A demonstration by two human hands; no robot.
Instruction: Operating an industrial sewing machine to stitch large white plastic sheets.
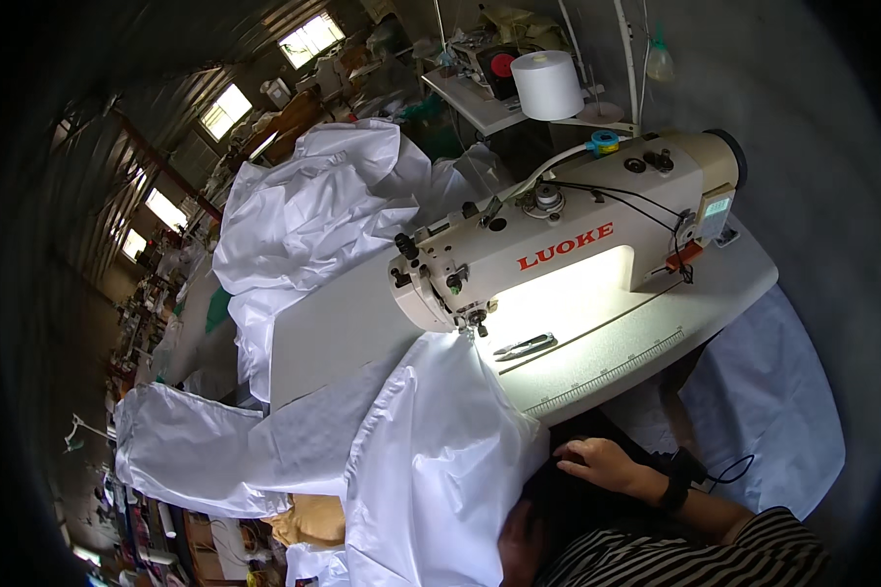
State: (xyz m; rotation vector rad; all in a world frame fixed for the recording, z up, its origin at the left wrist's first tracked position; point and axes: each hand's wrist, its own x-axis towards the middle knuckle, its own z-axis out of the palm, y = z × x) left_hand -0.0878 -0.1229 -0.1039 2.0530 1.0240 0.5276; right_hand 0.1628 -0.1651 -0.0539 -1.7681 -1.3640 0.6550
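Head view. Item: white fabric [431, 460], a thin, glossy sheet draped from under the needle area of the sewing machine [558, 245] over the near edge of the machine table [646, 342] and down toward the lower edge of the picture. More of the same cloth is heaped behind the machine [303, 205] and hangs off the table's left side [186, 450].

Handling, as judged: light, limp and without stiffness; deep folds are formed under its own weight. The sheen suggests a slippery surface, likely to slide off the table if left unsupported. Tearing seems unlikely; snagging at the needle is possible. A hold is best taken at the edge or on a gathered fold just beside the presser foot, flat palm pressure being preferred to a pinch.

Right hand [602, 462]: seen below the table's near edge, palm down, fingers loosely spread and slightly curled, resting on something dark just right of the hanging cloth; nothing is grasped. A dark band is worn at the wrist [677, 479]; the forearm enters from the lower right in a striped sleeve [744, 553].

Left hand: not seen; its state cannot be told.

Also noted: thread snips [525, 344] on the table under the machine lamp; a white thread cone [548, 84] behind.
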